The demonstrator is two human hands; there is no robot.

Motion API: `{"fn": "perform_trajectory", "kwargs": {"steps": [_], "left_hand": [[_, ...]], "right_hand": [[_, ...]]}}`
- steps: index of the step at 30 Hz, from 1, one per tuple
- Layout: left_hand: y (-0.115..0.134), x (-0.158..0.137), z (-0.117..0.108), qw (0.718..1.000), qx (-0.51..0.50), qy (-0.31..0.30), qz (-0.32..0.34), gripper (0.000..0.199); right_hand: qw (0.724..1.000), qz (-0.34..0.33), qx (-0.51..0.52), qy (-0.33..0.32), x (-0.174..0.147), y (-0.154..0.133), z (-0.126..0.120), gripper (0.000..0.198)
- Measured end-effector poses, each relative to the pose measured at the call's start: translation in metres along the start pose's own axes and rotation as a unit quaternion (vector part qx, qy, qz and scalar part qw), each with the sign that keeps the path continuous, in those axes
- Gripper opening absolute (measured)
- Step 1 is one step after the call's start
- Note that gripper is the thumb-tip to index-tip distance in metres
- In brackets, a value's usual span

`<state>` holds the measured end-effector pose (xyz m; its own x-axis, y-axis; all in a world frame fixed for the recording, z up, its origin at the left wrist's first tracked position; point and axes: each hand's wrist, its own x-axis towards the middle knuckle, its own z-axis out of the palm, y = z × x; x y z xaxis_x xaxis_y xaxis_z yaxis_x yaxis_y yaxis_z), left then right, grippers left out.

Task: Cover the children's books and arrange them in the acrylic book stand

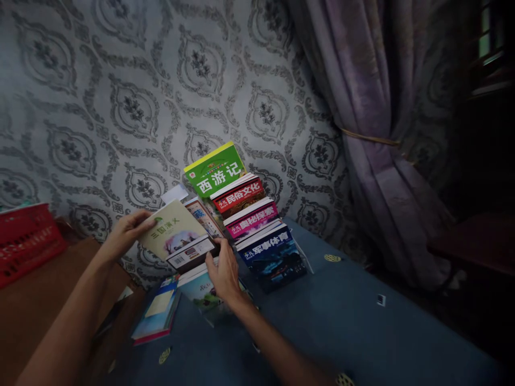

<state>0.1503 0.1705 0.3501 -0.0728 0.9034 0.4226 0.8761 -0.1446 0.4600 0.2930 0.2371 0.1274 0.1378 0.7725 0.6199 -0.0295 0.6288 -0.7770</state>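
Observation:
My left hand (pixel 131 229) is closed on the left edge of a cream book (pixel 167 231) with a pink tree picture, which leans back over the row of books. Just below its cover shows a dark strip with a barcode (pixel 191 254); whether it belongs to the same book, I cannot tell. My right hand (pixel 226 271) bends its fingers round the right end of this strip, with the thumb in front. Below the hands stands a light blue-green book (pixel 201 294), partly hidden by my right hand. Behind the cream book, a book with an orange-framed cover (pixel 205 217) shows in part.
To the right stand a green book (pixel 219 170), a red book (pixel 240 195), a magenta book (pixel 253 221) and a dark blue book (pixel 276 260). A blue book (pixel 156 316) lies at left on the blue tabletop (pixel 341 316). A red basket (pixel 30 241) sits on a brown box (pixel 52 300).

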Motion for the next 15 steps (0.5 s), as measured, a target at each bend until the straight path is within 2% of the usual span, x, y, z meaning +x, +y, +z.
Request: {"fn": "perform_trajectory", "kwargs": {"steps": [8, 13, 15], "left_hand": [[0.002, 0.007, -0.036, 0.995, -0.049, 0.041, -0.073, 0.066], [0.014, 0.008, -0.056, 0.989, -0.038, 0.117, -0.085, 0.067], [0.022, 0.007, -0.065, 0.984, 0.032, 0.164, -0.065, 0.064]], "right_hand": [[1.0, 0.012, -0.008, 0.004, 0.001, 0.003, 0.002, 0.032], [1.0, 0.008, -0.01, 0.005, 0.001, 0.009, 0.007, 0.044], [1.0, -0.006, -0.024, 0.001, 0.001, 0.01, 0.008, 0.044]]}}
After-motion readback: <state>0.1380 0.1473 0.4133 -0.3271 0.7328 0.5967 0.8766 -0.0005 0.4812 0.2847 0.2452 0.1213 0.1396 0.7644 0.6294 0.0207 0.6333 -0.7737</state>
